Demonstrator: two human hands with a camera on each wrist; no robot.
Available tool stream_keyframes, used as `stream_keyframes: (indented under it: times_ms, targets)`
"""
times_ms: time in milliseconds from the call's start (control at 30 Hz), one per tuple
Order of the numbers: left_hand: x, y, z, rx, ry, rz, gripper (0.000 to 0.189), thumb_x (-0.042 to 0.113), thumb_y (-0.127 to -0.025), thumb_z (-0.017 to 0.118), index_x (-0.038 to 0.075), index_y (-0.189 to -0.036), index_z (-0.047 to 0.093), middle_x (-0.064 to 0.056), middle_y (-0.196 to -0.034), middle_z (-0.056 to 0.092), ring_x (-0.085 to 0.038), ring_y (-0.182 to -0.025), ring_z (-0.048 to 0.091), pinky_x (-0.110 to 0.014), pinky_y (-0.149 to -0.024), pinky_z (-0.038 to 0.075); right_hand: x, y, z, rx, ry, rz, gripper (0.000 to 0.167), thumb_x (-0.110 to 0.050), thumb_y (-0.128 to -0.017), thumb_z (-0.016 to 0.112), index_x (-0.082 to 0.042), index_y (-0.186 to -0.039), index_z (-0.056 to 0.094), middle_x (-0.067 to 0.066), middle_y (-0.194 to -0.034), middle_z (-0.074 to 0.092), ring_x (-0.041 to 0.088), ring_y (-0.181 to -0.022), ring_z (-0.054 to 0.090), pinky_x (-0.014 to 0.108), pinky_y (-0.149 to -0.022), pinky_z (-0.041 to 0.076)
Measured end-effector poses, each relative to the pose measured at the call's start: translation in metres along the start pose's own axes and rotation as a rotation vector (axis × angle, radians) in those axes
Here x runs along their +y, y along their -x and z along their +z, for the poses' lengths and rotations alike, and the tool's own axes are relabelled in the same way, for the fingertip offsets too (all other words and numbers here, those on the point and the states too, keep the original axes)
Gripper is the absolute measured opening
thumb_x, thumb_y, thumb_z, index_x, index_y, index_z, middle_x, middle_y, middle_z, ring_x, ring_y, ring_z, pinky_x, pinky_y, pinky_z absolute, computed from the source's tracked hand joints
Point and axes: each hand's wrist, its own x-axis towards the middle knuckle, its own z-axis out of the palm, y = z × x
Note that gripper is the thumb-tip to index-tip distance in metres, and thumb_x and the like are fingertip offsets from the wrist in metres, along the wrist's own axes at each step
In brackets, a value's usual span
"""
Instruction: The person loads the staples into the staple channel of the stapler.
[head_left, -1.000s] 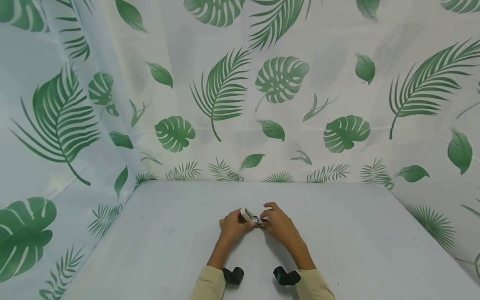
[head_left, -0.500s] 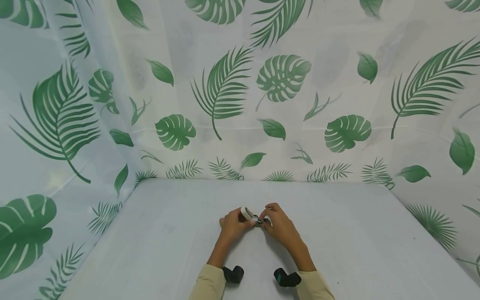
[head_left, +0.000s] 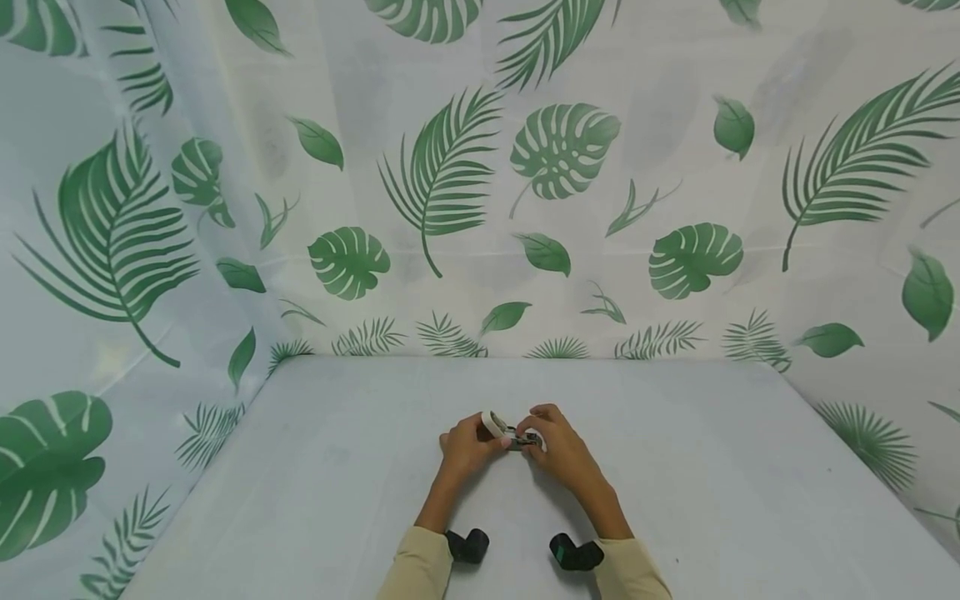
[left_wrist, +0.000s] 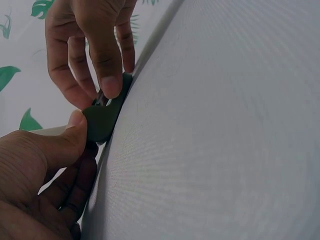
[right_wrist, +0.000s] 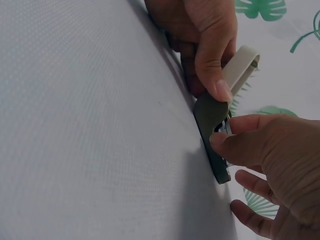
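A small stapler with a dark green base and a raised white top arm stands on the table between both hands. My left hand grips its hinge end, thumb on the side of the base. My right hand pinches at the silver metal part over the base with thumb and forefinger; its other fingers are spread apart. Whether a small piece sits between those fingertips is hidden. In the left wrist view, the base shows between the left thumb and the right fingers.
The white-covered table spreads around the hands. A white cloth backdrop printed with green leaves rises behind and at the sides. Black wrist cameras are strapped at both cuffs, just above the table.
My right fingertips have shifted slightly left along the stapler, and more of its far right end shows. The left hand keeps its hold in nearly the same place.
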Motion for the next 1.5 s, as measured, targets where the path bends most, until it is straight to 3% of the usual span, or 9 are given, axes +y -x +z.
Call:
stream_keyframes:
  times_ms: [667,767,933,1033,1167,1267,1500]
  targets:
    - [-0.003,0.002,0.001,-0.029,0.044,-0.002,0.027,0.031,-0.079,0.080,0.014,-0.099,0.071,-0.002,-0.088,0.075,-0.022,-0.086,0.067,-0.036,-0.072,0.026,0.016,0.001,0.002,0.022,-0.113,-0.006,0.018,-0.001,-0.078,0.079,-0.010,-0.089,0.067,0.017,-0.118,0.058,0.033,-0.114,0.058,0.050,-0.096,0.048]
    - [-0.004,0.003,-0.002,-0.052,0.082,-0.001,0.028,0.031,-0.081,0.079,0.017,-0.103,0.071,-0.001,-0.091,0.075,-0.022,-0.091,0.067,-0.042,-0.077,0.030,0.019,0.003,0.004,0.044,-0.164,0.009,0.020,-0.001,-0.078,0.079,-0.008,-0.092,0.067,0.017,-0.114,0.060,0.033,-0.112,0.059,0.050,-0.093,0.050]
    - [-0.007,0.004,-0.007,-0.093,0.187,0.003,0.027,0.027,-0.085,0.076,0.015,-0.109,0.070,-0.004,-0.104,0.075,-0.024,-0.102,0.069,-0.064,-0.097,0.030,0.026,0.004,0.009,0.060,-0.243,0.077,0.017,-0.004,-0.079,0.078,-0.006,-0.092,0.068,0.016,-0.115,0.063,0.034,-0.113,0.060,0.049,-0.091,0.052]
    - [-0.007,0.004,-0.008,-0.098,0.213,0.001,0.027,0.024,-0.086,0.075,0.013,-0.109,0.070,-0.007,-0.107,0.074,-0.025,-0.103,0.070,-0.067,-0.103,0.030,0.030,0.004,0.011,0.055,-0.296,0.134,0.015,-0.005,-0.079,0.079,-0.006,-0.092,0.070,0.015,-0.119,0.062,0.034,-0.116,0.059,0.050,-0.094,0.051]
    - [-0.004,0.003,-0.007,-0.065,0.149,-0.016,0.027,0.025,-0.084,0.076,0.012,-0.108,0.071,-0.007,-0.106,0.075,-0.025,-0.099,0.071,-0.064,-0.099,0.036,0.032,0.003,0.011,0.042,-0.338,0.178,0.014,-0.005,-0.080,0.078,-0.006,-0.091,0.071,0.015,-0.122,0.061,0.035,-0.119,0.057,0.051,-0.097,0.049]
    - [0.003,0.002,-0.007,-0.033,0.066,-0.011,0.025,0.024,-0.083,0.077,0.012,-0.104,0.072,-0.006,-0.102,0.075,-0.026,-0.096,0.070,-0.061,-0.088,0.041,0.032,0.002,0.011,0.039,-0.348,0.187,0.013,-0.005,-0.080,0.078,-0.006,-0.091,0.071,0.015,-0.123,0.061,0.036,-0.119,0.057,0.052,-0.097,0.048]
    - [0.024,-0.004,-0.006,-0.021,-0.108,0.097,0.014,0.014,-0.083,0.076,0.006,-0.094,0.071,-0.007,-0.089,0.073,-0.018,-0.081,0.068,-0.035,-0.073,0.053,0.032,0.000,0.012,0.060,-0.329,0.167,0.012,-0.006,-0.081,0.078,-0.006,-0.090,0.070,0.016,-0.122,0.061,0.035,-0.118,0.057,0.052,-0.095,0.049]
